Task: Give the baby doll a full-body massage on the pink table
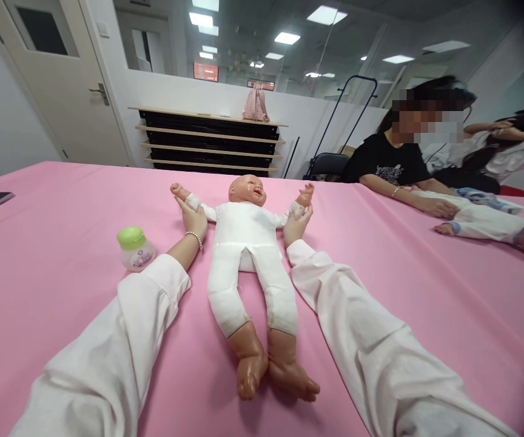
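From my head view, my left hand (193, 220) and right hand (297, 226) are curled closed around the forearms of a baby doll (244, 243) lying face-up on a pink-covered table (48, 303), with a green-capped plastic bottle (135, 249) just beside my left wrist, its contents unclear.

No legible text anywhere. Green-capped bottle label (137, 258), near left: print too small. Black T-shirt print (388, 172), right: blurred. Red wall panels (205, 71), far: unreadable.
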### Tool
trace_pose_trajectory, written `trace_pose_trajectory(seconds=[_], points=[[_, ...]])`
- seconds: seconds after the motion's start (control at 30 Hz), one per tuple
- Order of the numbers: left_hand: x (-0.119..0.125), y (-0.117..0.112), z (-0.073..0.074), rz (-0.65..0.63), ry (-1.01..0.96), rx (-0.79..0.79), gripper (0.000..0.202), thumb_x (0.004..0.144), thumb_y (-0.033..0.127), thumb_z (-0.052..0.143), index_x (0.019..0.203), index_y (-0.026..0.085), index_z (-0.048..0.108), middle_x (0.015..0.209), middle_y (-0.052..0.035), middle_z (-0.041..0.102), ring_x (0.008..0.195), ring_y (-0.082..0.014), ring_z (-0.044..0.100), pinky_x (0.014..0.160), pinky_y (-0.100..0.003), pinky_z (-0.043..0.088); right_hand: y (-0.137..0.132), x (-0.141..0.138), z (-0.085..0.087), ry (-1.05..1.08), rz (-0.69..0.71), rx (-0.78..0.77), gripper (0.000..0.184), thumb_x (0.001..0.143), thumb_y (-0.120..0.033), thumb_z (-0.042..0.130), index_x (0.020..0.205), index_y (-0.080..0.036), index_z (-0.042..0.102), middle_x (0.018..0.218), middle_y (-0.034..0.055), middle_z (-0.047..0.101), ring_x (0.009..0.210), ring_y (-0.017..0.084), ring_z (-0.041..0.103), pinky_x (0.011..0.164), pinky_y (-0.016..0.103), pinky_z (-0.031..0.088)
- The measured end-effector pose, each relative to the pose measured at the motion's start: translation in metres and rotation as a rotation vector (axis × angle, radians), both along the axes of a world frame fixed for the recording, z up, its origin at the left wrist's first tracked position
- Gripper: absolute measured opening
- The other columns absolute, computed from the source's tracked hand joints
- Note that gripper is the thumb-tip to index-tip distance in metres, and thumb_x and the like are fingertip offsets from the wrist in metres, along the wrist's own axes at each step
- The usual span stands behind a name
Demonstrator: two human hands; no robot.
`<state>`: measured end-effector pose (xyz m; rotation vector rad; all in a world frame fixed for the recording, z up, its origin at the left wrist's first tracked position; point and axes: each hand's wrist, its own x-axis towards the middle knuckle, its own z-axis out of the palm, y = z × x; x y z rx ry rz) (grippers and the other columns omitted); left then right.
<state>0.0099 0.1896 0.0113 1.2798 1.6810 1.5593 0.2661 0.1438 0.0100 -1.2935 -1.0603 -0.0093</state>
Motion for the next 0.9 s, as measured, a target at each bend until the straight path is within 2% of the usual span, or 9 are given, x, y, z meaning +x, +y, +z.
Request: trace_pose_trajectory(seconds=[0.1, 0.17, 0.23, 0.33, 0.5, 0.6, 0.67, 0.77, 0.9], points=[[0.004, -0.006, 0.005, -0.138, 0.212, 0.142, 0.08, 0.083, 0.015, 0.045, 0.149, 0.012, -0.001, 0.117, -0.0137, 0.06, 0.095, -0.0228, 0.06, 0.083, -0.037, 0.047, -0.003, -0.013, 0.002, -0.122, 0.049, 0.023, 0.054, 0.08, -0.016, 0.043, 0.134, -0.016, 0.037, 0.134, 0.0145, 0.037, 0.128, 0.02, 0.037, 0.108, 0.04, 0.032], [0.008, -0.008, 0.006, -0.228, 0.397, 0.261, 0.077, 0.083, 0.013, 0.044, 0.149, 0.016, 0.005, 0.122, -0.0124, 0.058, 0.099, -0.023, 0.058, 0.085, -0.037, 0.046, -0.008, -0.021, 0.004, -0.327, 0.192, 0.008, 0.044, 0.081, -0.017, 0.045, 0.125, -0.02, 0.049, 0.136, 0.0116, 0.035, 0.129, 0.021, 0.036, 0.109, 0.04, 0.032], [0.012, -0.01, 0.008, -0.295, 0.597, 0.353, 0.068, 0.083, 0.013, 0.043, 0.147, 0.02, 0.02, 0.133, -0.0116, 0.05, 0.108, -0.0244, 0.053, 0.091, -0.039, 0.043, -0.012, -0.025, 0.005, -0.494, 0.304, -0.008, 0.037, 0.083, -0.017, 0.046, 0.118, -0.023, 0.058, 0.138, 0.0089, 0.033, 0.131, 0.022, 0.033, 0.11, 0.042, 0.03], [0.016, -0.016, 0.01, -0.33, 0.831, 0.372, 0.053, 0.087, 0.015, 0.039, 0.139, 0.026, 0.042, 0.139, -0.0096, 0.045, 0.114, -0.0268, 0.047, 0.094, -0.043, 0.04, -0.013, -0.027, 0.007, -0.616, 0.354, -0.026, 0.036, 0.085, -0.017, 0.044, 0.116, -0.026, 0.061, 0.141, 0.0059, 0.033, 0.134, 0.024, 0.03, 0.112, 0.046, 0.027], [0.018, -0.02, 0.014, -0.387, 0.951, 0.346, 0.048, 0.09, 0.016, 0.037, 0.132, 0.034, 0.05, 0.138, -0.008, 0.046, 0.116, -0.0296, 0.043, 0.092, -0.047, 0.039, -0.009, -0.026, 0.009, -0.715, 0.357, -0.006, 0.036, 0.087, -0.023, 0.047, 0.12, -0.027, 0.06, 0.137, 0.0055, 0.041, 0.129, 0.023, 0.037, 0.109, 0.044, 0.031], [0.016, -0.017, 0.01, -0.406, 0.87, 0.343, 0.05, 0.087, 0.014, 0.038, 0.132, 0.031, 0.05, 0.139, -0.0086, 0.045, 0.118, -0.0302, 0.043, 0.095, -0.049, 0.038, -0.007, -0.028, 0.008, -0.741, 0.377, 0.003, 0.038, 0.085, -0.021, 0.047, 0.121, -0.026, 0.058, 0.129, 0.0072, 0.05, 0.123, 0.022, 0.043, 0.107, 0.043, 0.034], [0.012, -0.014, 0.006, -0.413, 0.733, 0.358, 0.056, 0.084, 0.01, 0.039, 0.137, 0.027, 0.043, 0.139, -0.009, 0.045, 0.121, -0.0282, 0.042, 0.1, -0.047, 0.036, -0.006, -0.027, 0.005, -0.654, 0.366, 0.02, 0.038, 0.083, -0.02, 0.047, 0.12, -0.025, 0.058, 0.123, 0.0086, 0.054, 0.119, 0.022, 0.046, 0.104, 0.043, 0.036], [0.003, -0.01, 0.001, -0.354, 0.417, 0.327, 0.071, 0.08, 0.01, 0.044, 0.146, 0.022, 0.022, 0.14, -0.0105, 0.044, 0.122, -0.0241, 0.046, 0.103, -0.041, 0.037, -0.005, -0.02, -0.001, -0.294, 0.286, 0.054, 0.043, 0.08, -0.02, 0.047, 0.123, -0.019, 0.051, 0.122, 0.0117, 0.053, 0.116, 0.021, 0.05, 0.101, 0.041, 0.04], [-0.009, -0.005, 0.0, -0.09, 0.003, 0.041, 0.087, 0.077, 0.018, 0.053, 0.147, 0.013, 0.002, 0.139, -0.0182, 0.042, 0.116, -0.026, 0.054, 0.095, -0.038, 0.045, -0.012, 0.009, -0.003, 0.282, 0.045, -0.066, 0.06, 0.073, -0.018, 0.051, 0.13, -0.012, 0.034, 0.128, 0.017, 0.048, 0.115, 0.021, 0.052, 0.099, 0.042, 0.043]])
